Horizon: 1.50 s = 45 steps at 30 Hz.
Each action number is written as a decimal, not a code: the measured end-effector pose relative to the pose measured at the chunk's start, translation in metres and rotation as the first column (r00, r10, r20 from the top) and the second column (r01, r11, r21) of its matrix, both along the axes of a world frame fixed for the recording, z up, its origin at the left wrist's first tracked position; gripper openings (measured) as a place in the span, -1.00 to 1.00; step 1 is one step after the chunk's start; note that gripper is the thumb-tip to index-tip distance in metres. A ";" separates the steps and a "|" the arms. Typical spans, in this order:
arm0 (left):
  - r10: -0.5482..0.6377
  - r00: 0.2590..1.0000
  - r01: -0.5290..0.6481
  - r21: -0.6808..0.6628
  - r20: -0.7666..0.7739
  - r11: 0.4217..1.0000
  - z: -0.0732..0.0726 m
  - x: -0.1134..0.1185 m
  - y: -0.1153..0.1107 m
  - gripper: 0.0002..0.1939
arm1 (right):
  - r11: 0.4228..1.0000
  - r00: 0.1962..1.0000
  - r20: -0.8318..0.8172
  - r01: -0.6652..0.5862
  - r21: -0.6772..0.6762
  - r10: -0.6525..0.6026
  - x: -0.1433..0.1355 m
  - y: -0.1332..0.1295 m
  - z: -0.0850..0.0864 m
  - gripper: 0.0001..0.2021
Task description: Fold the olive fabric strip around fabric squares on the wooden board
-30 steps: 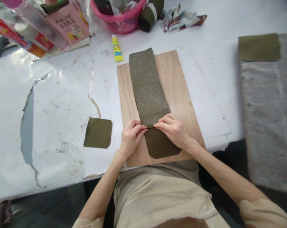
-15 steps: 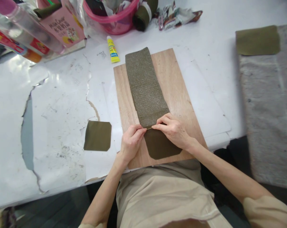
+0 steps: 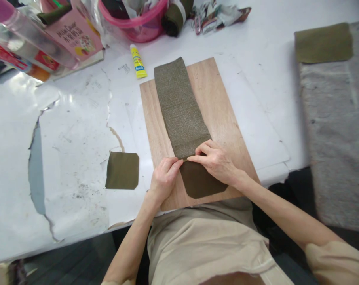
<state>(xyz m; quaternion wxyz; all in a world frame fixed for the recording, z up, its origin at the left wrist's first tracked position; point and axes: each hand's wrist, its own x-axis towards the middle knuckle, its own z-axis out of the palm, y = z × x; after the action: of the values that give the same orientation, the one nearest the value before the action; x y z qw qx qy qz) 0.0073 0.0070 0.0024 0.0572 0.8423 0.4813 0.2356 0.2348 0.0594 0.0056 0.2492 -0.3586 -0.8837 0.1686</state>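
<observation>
A long strip of olive, rough-textured fabric (image 3: pixel 182 107) lies lengthwise on a wooden board (image 3: pixel 223 118). Its near end meets a smooth dark-olive fabric piece (image 3: pixel 201 182) with clipped corners, and a narrow fold runs between the two. My left hand (image 3: pixel 166 176) is closed, thumb and finger pinching the left end of that fold. A small gap away, my right hand (image 3: pixel 216 163) pinches the same fold, its fingers bent over the fabric. Part of the fold is hidden under my right hand.
Left of the board lies a square olive fabric piece (image 3: pixel 122 170). A yellow glue tube (image 3: pixel 138 63) is beyond the board, near a pink basket (image 3: pixel 134 25) and a fabric roll (image 3: pixel 176 19). Grey padded material (image 3: pixel 335 126) stands at the right. The white table cover (image 3: pixel 75 138) is torn.
The view has shifted slightly. My right fingertips are a touch nearer my left ones along the fold; both hands keep their pinch.
</observation>
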 end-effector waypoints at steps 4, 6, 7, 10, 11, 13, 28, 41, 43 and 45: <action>0.002 1.000 -0.002 -0.013 -0.020 1.000 0.000 0.000 -0.001 -0.78 | 0.999 0.999 0.028 -0.018 0.039 0.017 0.000 0.000 0.000 -0.74; 0.005 1.000 -0.006 -0.014 -0.029 1.000 0.000 0.000 -0.001 -0.77 | 0.998 0.999 0.035 -0.022 0.051 0.021 0.000 0.000 0.000 -0.73; 0.005 0.999 -0.005 -0.012 -0.035 1.000 0.000 0.000 -0.001 -0.77 | 0.998 0.999 0.036 -0.022 0.055 0.020 0.000 0.000 0.000 -0.73; -0.001 0.999 0.000 -0.003 -0.049 1.000 0.000 0.001 0.000 -0.76 | 0.998 0.999 0.039 -0.018 0.065 0.015 0.000 0.000 0.000 -0.74; -0.002 0.999 0.002 0.000 -0.053 1.000 0.000 0.001 0.000 -0.76 | 0.998 0.999 0.040 -0.018 0.067 0.015 0.000 0.000 -0.001 -0.74; -0.003 0.998 0.004 0.008 -0.065 1.000 0.000 0.001 0.000 -0.76 | 0.997 0.999 0.045 -0.018 0.071 0.015 0.000 0.000 -0.001 -0.73; -0.004 0.988 0.009 0.030 -0.157 1.000 -0.002 0.003 -0.003 -0.74 | 0.983 0.991 0.135 -0.007 0.185 -0.019 -0.004 -0.003 0.000 -0.80; 0.077 0.996 -0.077 0.000 -0.036 0.997 0.005 0.011 -0.014 -0.63 | 0.991 0.993 0.116 -0.017 0.129 0.002 -0.004 -0.003 0.002 -0.77; 0.052 0.997 -0.053 -0.003 -0.053 0.999 0.003 0.016 -0.013 -0.59 | 0.993 0.995 0.105 -0.018 0.118 0.005 -0.004 -0.002 0.002 -0.78; 0.055 0.996 -0.055 -0.003 -0.074 0.998 0.000 0.021 -0.013 -0.59 | 0.993 0.996 0.089 -0.020 0.114 0.010 -0.002 0.000 0.002 -0.78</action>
<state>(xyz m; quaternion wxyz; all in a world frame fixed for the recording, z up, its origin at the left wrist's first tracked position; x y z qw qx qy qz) 0.0282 -0.0056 0.0024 0.0350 0.8368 0.5067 0.2046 0.2331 0.0595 0.0072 0.2289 -0.3440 -0.9047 0.1037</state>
